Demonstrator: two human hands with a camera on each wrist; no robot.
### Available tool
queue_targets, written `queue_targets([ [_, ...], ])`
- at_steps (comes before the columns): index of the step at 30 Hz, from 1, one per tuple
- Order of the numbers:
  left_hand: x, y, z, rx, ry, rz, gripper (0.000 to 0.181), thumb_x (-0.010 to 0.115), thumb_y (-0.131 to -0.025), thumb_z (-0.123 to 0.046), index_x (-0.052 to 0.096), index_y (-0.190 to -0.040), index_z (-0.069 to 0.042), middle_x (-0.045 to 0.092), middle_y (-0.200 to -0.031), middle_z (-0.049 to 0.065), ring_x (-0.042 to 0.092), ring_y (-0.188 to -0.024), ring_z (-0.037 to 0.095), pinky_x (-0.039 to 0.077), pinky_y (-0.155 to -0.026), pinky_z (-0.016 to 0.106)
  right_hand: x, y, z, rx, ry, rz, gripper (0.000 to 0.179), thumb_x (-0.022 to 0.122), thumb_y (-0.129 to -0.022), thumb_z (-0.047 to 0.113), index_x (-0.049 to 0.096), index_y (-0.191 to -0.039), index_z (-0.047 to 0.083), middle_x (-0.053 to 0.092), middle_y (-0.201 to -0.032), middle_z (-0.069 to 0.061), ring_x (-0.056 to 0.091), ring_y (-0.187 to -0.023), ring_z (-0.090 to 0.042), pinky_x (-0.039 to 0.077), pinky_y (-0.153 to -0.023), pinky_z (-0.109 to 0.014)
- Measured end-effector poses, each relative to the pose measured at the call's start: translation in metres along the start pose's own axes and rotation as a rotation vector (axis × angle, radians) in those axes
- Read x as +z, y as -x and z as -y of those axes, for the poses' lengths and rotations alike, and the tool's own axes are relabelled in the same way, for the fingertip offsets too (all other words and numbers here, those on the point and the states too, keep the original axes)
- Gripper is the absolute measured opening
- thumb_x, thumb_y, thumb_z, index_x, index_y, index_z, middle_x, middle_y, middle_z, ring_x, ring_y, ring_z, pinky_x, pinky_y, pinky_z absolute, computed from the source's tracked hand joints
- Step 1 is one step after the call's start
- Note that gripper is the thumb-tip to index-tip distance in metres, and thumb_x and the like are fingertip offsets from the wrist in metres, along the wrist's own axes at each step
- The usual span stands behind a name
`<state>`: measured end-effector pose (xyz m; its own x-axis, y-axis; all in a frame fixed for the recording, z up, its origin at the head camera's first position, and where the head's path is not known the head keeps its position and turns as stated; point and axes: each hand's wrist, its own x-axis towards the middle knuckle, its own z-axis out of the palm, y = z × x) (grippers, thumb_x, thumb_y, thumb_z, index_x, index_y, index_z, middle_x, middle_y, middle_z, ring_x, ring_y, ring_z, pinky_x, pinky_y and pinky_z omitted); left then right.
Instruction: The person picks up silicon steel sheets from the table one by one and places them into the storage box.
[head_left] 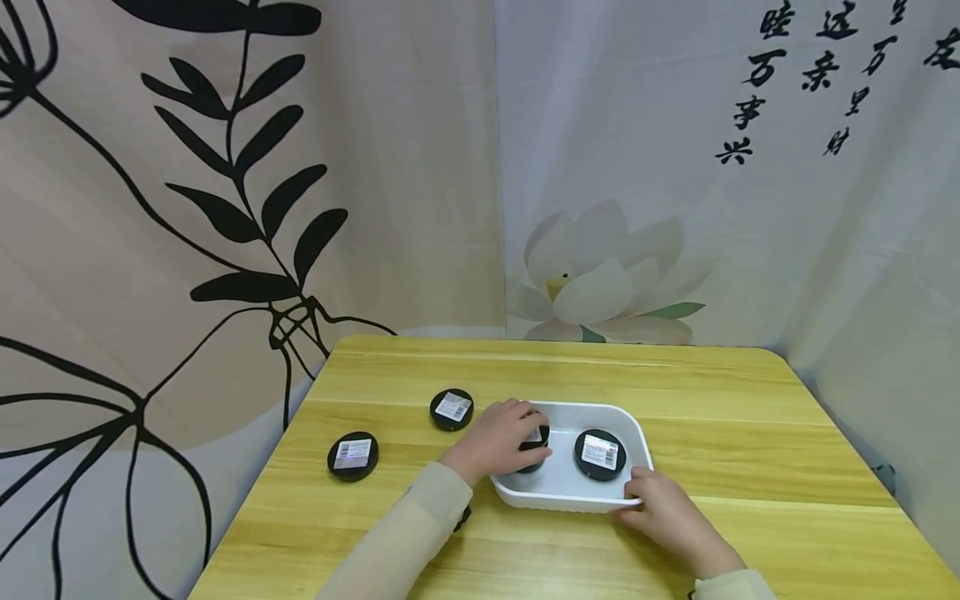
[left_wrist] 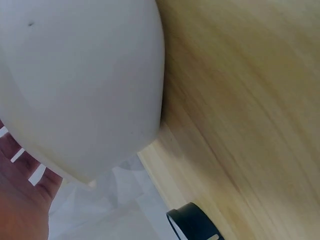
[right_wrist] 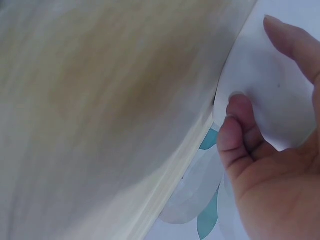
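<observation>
My left hand [head_left: 504, 442] reaches over the left end of a white tray [head_left: 558, 501], thumb and fingers round a black round case [head_left: 533, 436] that they partly hide. A second black round case [head_left: 600, 455] with a white barcode label lies flat in the tray's right half. At the near right corner my right hand [head_left: 663, 507] grips the rim, thumb on the wall and fingers below. The right wrist view shows that hand [right_wrist: 275, 180] with bent fingers against the white tray wall [right_wrist: 280, 100]. In the left wrist view, the tray's outer wall [left_wrist: 85, 85] hides the grasp.
Two more labelled black round cases, one farther back [head_left: 452, 409] and one at the left [head_left: 352, 456], lie on the yellow wooden table [head_left: 750, 433]. Part of another dark object [head_left: 462, 518] shows beside the left sleeve. A printed curtain [head_left: 420, 167] hangs behind the table.
</observation>
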<state>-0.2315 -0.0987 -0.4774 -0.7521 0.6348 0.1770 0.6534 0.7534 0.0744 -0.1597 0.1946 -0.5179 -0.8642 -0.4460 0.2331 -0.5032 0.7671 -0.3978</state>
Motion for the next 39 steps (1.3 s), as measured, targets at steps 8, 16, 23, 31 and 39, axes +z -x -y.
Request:
queue_targets([
  [8,0.002,0.006,0.003,-0.002,-0.004,-0.028,0.044,0.055,-0.099,-0.056,0.065,-0.129,-0.025,0.065,-0.128,-0.005,0.057,-0.118,0.015,0.047,-0.105,0.036,0.001,-0.002,0.000,0.005,-0.012,0.014,0.026,0.086,-0.076,0.028,0.062,-0.066,0.024,0.045,-0.074,0.015,0.041,-0.068,0.001,0.040,-0.062,-0.023],
  [16,0.003,0.011,0.006,-0.001,0.006,-0.060,0.043,0.055,-0.099,-0.055,0.065,-0.129,-0.025,0.064,-0.123,-0.005,0.056,-0.117,0.014,0.046,-0.106,0.038,0.001,-0.003,-0.002,-0.013,-0.013,0.010,0.023,0.086,-0.075,0.027,0.064,-0.067,0.024,0.047,-0.074,0.016,0.042,-0.068,0.001,0.040,-0.062,-0.024],
  [23,0.004,0.014,0.009,0.008,0.014,-0.075,0.040,0.055,-0.100,-0.053,0.065,-0.126,-0.025,0.063,-0.121,-0.006,0.056,-0.115,0.013,0.046,-0.104,0.036,0.000,-0.003,0.000,-0.006,-0.021,0.016,0.024,0.086,-0.076,0.028,0.064,-0.067,0.023,0.047,-0.074,0.015,0.042,-0.068,0.001,0.040,-0.062,-0.024],
  [31,0.009,0.018,0.013,0.058,0.000,-0.143,0.036,0.053,-0.102,-0.051,0.067,-0.121,-0.024,0.064,-0.117,-0.007,0.057,-0.110,0.013,0.046,-0.104,0.035,0.001,-0.002,0.000,0.004,-0.012,0.009,0.025,0.086,-0.075,0.027,0.063,-0.067,0.024,0.046,-0.074,0.015,0.041,-0.068,0.001,0.041,-0.062,-0.023],
  [39,0.009,0.021,0.015,0.090,0.020,-0.179,0.032,0.055,-0.102,-0.047,0.068,-0.119,-0.023,0.064,-0.114,-0.007,0.058,-0.108,0.012,0.047,-0.103,0.034,0.000,0.000,-0.001,0.000,-0.016,0.004,0.026,0.086,-0.075,0.027,0.061,-0.066,0.024,0.045,-0.074,0.015,0.041,-0.068,0.001,0.040,-0.062,-0.023],
])
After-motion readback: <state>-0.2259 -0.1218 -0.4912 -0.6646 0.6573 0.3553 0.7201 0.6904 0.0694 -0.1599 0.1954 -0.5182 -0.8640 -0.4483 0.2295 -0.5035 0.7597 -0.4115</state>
